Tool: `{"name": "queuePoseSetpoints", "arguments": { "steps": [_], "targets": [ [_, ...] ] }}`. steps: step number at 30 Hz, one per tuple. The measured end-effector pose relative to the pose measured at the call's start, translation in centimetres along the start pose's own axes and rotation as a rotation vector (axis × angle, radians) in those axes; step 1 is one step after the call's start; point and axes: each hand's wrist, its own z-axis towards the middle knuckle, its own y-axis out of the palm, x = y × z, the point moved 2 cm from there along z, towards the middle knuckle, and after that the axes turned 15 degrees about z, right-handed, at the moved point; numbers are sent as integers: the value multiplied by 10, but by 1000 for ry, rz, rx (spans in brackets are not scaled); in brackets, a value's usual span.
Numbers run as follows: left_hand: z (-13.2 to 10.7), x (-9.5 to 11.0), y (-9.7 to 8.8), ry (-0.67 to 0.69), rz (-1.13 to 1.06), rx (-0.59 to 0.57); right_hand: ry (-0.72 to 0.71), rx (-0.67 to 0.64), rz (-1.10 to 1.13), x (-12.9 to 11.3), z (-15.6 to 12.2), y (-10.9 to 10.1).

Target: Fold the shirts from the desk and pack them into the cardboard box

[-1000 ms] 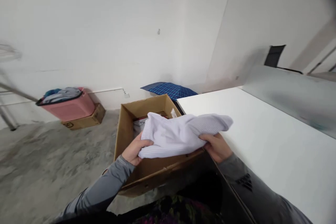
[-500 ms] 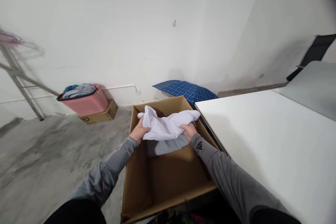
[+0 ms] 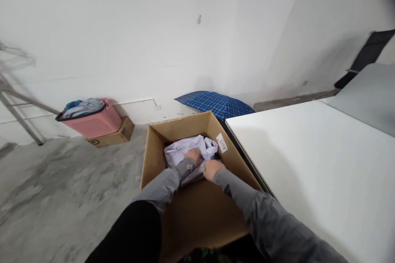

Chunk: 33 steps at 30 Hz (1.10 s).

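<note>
A pale lavender garment (image 3: 179,150) lies bunched in the far part of an open cardboard box (image 3: 150,148). My left hand (image 3: 194,155) is on top of the cloth, its fingers curled into it. Close by on the right, my right hand (image 3: 212,169) is closed at the near edge of the garment; its fingertips are hidden. Both forearms, in grey sleeves, reach over the near part of the box. The grey cloth under the garment is mostly covered.
A white table (image 3: 308,152) adjoins the box on the right. Behind the box is a blue checked umbrella (image 3: 219,104). On the left, a pink basket (image 3: 95,123) of clothes rests on a smaller carton (image 3: 125,131), near a metal rack (image 3: 20,117).
Both hands have lowered the garment from the box's opening down inside it. My left hand has shifted right, close to my right hand. A label on the inner wall now shows.
</note>
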Motion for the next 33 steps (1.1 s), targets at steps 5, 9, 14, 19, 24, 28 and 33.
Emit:
{"name": "queuePoseSetpoints", "arguments": {
  "steps": [5,9,14,19,24,28,33],
  "targets": [
    [1,29,54,163,173,-1,-152,95,53,-13,-63,-4],
    [15,31,55,248,226,7,-148,124,171,10,-81,-3],
    [26,35,53,417,300,-85,-132,108,141,23,-69,-3],
    [-7,-4,64,282,446,15,-107,6,-17,21,-66,1],
    [-51,-78,65,279,784,-6,-184,-43,-7,20,-64,6],
    [-52,-108,44,306,767,-194,-180,-40,-20,19,-62,9],
    [-28,-104,10,280,733,-253,-161,-98,-83,12,-65,9]
  ]
}}
